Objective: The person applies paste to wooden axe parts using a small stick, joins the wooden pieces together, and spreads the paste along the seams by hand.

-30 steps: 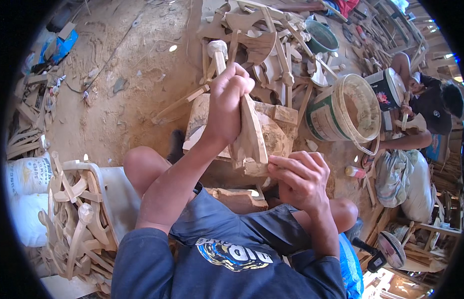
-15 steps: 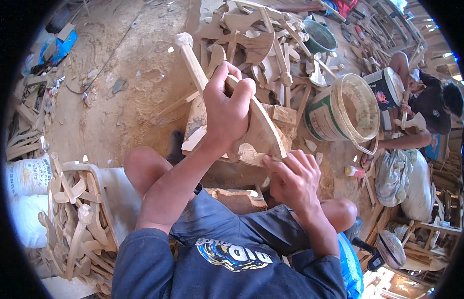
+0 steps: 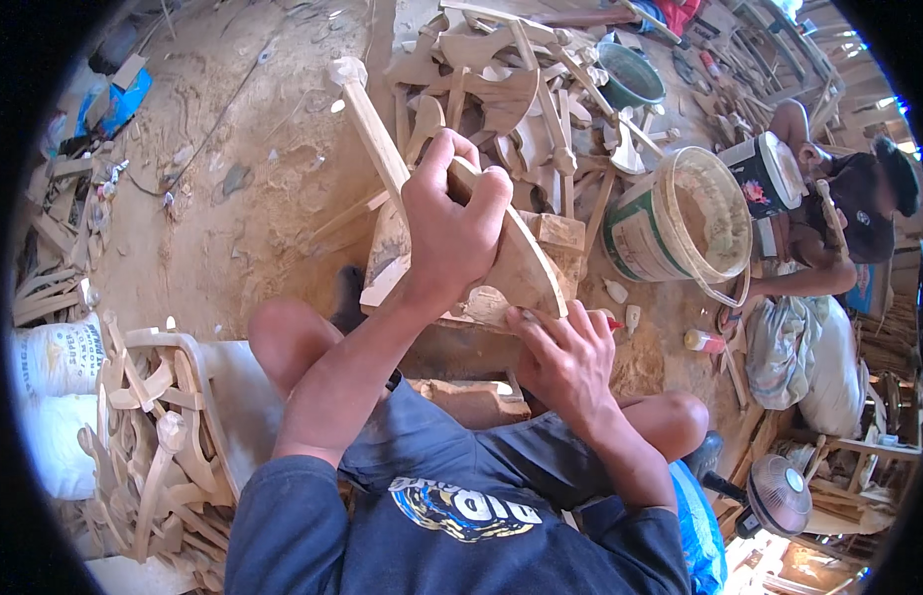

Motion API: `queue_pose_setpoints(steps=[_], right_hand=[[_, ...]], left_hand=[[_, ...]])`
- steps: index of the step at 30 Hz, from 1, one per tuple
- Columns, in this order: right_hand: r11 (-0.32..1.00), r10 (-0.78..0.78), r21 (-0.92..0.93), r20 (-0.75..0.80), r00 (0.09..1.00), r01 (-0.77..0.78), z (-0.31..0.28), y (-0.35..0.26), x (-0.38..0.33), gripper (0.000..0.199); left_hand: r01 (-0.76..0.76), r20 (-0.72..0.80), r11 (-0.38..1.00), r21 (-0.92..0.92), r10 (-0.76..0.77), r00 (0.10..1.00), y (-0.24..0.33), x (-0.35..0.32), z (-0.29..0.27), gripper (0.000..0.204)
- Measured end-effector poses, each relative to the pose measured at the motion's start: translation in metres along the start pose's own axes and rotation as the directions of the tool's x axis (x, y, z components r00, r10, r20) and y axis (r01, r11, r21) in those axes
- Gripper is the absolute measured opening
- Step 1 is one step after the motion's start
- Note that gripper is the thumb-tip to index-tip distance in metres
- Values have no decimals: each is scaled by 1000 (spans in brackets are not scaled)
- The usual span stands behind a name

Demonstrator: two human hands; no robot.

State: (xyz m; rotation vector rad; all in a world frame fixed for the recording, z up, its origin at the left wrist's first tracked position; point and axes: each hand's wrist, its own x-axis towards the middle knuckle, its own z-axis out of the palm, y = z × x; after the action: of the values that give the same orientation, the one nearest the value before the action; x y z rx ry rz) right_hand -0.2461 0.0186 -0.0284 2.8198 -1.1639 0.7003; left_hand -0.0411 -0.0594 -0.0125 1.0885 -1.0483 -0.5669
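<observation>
My left hand (image 3: 451,213) is closed round a pale wooden axe (image 3: 526,273), just above the wooden work block. The long handle (image 3: 372,129) with a knobbed end slants up to the left, and the curved blade edge points down to the right. My right hand (image 3: 570,357) is closed at the lower corner of the blade, its thumb near the wood. A small red end (image 3: 613,322) pokes out past its fingers; the rest of that thing is hidden in the hand. Under the axe is the wooden block (image 3: 560,233).
Beyond the block lies a pile of cut wooden pieces (image 3: 491,99). A white bucket (image 3: 635,233) and a green basin (image 3: 630,74) stand to the right. Another person (image 3: 863,213) sits at far right holding a wooden piece. A bin of wooden pieces (image 3: 198,367) is at left, a fan (image 3: 779,496) at lower right.
My right hand has shifted slightly left and down along the axe, and the red end now shows. The axe has moved slightly left. The other person has turned their wooden piece.
</observation>
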Motion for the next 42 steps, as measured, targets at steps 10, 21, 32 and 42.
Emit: queue_pose_setpoints(steps=[10, 21, 32, 42], right_hand=[[960, -22, 279, -33, 999, 31, -19, 23, 13, 36], [966, -74, 249, -4, 997, 73, 16, 15, -11, 52], [977, 10, 209, 107, 994, -32, -13, -11, 2, 52], [979, 40, 191, 182, 982, -75, -15, -22, 10, 54]], left_hand=[[152, 15, 969, -194, -152, 988, -3, 8, -11, 14], [195, 47, 963, -184, -190, 981, 0, 12, -20, 10], [68, -75, 983, -168, -81, 994, 7, 16, -23, 15], [4, -26, 997, 76, -2, 1000, 15, 5, -7, 13]])
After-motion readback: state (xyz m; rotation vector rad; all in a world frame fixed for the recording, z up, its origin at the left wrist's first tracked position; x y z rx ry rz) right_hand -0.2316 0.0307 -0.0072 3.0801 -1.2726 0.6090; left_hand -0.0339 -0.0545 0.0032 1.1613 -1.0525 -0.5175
